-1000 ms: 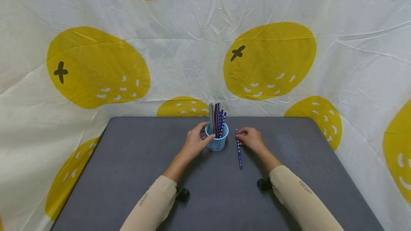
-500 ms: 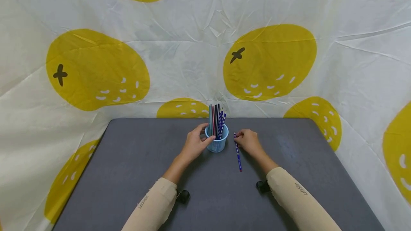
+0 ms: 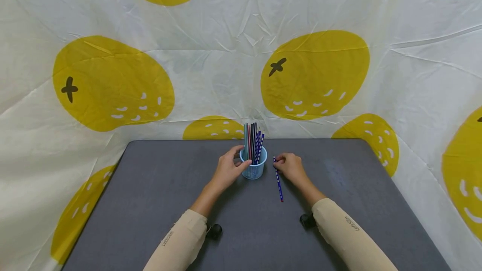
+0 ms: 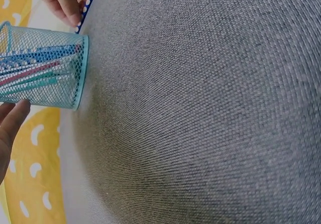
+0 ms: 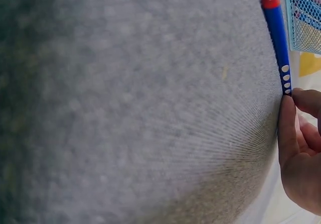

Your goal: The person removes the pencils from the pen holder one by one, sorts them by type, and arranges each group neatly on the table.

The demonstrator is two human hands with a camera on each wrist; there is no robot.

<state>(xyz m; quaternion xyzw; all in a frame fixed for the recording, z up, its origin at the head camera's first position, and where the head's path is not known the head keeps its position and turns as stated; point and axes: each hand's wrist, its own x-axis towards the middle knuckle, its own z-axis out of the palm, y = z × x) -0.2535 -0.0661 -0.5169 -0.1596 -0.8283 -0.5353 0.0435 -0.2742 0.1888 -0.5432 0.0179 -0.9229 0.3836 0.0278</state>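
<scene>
A light blue mesh pencil cup [image 3: 253,172] stands upright near the table's far edge. Teal, red, black and blue dotted pencils [image 3: 254,143] rise from it. My left hand [image 3: 227,168] holds the cup at its left side, thumb toward the front rim; the left wrist view shows a fingertip at the mesh wall [image 4: 55,93]. Just right of the cup, my right hand [image 3: 291,167] pinches a blue pencil with white dots [image 3: 279,187] close to its far end. That pencil's red end [image 5: 270,0] points toward the person, and the pencil lies along the tabletop.
The dark grey table [image 3: 169,204] has its back edge close behind the cup. Beyond hangs a white cloth [image 3: 218,74] with large yellow fruit prints. Black wrist cameras [image 3: 214,232] sit below both forearms, beside the beige sleeves [image 3: 178,237].
My right hand has shifted slightly left, toward the cup, bringing the pinched end of the pencil with it. The left hand and cup have stayed in place.
</scene>
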